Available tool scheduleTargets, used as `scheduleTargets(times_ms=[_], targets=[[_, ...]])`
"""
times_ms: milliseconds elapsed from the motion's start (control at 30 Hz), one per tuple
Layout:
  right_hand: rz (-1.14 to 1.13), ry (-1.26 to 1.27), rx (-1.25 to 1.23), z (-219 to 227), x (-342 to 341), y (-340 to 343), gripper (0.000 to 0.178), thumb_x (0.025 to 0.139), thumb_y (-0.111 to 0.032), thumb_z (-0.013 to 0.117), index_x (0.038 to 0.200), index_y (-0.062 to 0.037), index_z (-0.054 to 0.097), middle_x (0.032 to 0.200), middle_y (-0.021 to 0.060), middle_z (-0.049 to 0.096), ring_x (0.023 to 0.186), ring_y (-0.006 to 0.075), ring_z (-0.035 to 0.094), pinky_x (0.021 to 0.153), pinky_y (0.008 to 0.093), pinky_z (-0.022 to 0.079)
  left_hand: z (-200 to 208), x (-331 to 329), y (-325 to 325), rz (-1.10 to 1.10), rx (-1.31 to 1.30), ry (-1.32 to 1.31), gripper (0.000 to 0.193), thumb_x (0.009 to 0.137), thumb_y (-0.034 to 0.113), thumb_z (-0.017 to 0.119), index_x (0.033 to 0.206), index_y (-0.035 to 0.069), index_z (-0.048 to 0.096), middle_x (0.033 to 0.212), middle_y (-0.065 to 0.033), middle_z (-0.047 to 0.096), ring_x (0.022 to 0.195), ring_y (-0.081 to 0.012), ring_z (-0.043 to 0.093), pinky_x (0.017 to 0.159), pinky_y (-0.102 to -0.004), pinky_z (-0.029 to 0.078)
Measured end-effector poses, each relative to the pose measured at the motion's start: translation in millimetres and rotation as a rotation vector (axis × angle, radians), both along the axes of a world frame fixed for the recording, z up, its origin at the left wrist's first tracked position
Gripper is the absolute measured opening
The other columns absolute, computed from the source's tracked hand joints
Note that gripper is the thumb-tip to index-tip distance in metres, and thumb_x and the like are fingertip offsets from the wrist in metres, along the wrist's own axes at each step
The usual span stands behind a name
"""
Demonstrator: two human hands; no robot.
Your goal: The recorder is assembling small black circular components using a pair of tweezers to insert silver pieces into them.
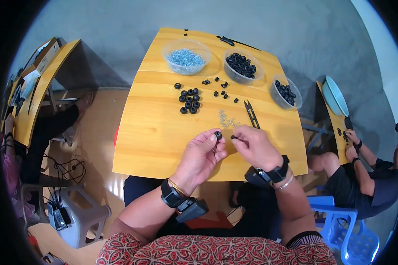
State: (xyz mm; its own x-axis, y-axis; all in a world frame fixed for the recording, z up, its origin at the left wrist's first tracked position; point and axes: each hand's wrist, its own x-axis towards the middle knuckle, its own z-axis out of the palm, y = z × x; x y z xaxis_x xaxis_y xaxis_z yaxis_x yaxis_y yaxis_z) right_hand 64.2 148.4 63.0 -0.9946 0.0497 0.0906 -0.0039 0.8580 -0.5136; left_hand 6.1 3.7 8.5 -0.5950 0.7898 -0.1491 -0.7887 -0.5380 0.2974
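Over the near part of the wooden table [141,145], my left hand [199,152] pinches a round black plastic piece [218,135] between thumb and fingers, its hollow face turned up. Close beside it, my right hand [258,148] is closed, with a small dark piece [234,137] at its fingertips, mostly covered. The two pieces are apart. Just beyond my hands lies a scatter of small shiny metal bits [226,119]. A cluster of round black pieces [189,105] sits to the left, and several smaller black pieces [224,94] lie farther back.
Black thread snips [251,114] lie right of the metal bits. Behind stand clear bowls of silvery bits [186,68], small black parts [241,78] and round black pieces [292,103]. A black-handled tool [227,41] lies at the far edge. Other people sit at tables on both sides.
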Motion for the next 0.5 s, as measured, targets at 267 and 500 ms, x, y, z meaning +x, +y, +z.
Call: scheduleTargets(times_ms=[267, 500], targets=[[-0.097, 0.162, -0.638, -6, 19, 0, 0.013, 0.075, 0.0, 0.054, 0.088, 0.0013, 0.049, 0.072, 0.0073, 0.054, 0.061, 0.011, 0.053, 0.056, 0.0231, 0.044, 1, 4, 3, -0.036, 0.032, 0.099, 0.014, 0.083, 0.011, 0.049, 0.095, 0.004, 0.052, 0.082, -0.0055, 0.052, 0.07, -0.0113, 0.048, 0.062, -0.0249, 0.042], [-0.031, 0.211, -0.538, -15, 16, 2, 0.011, 0.074, 0.0, 0.055, 0.084, 0.0011, 0.05, 0.074, 0.0087, 0.054, 0.063, 0.0158, 0.056, 0.056, 0.025, 0.045, 3, 7, 6, -0.048, 0.001, 0.124, 0.015, 0.083, 0.01, 0.049, 0.096, 0.002, 0.052, 0.082, -0.006, 0.053, 0.072, -0.0122, 0.049, 0.062, -0.0256, 0.043]])
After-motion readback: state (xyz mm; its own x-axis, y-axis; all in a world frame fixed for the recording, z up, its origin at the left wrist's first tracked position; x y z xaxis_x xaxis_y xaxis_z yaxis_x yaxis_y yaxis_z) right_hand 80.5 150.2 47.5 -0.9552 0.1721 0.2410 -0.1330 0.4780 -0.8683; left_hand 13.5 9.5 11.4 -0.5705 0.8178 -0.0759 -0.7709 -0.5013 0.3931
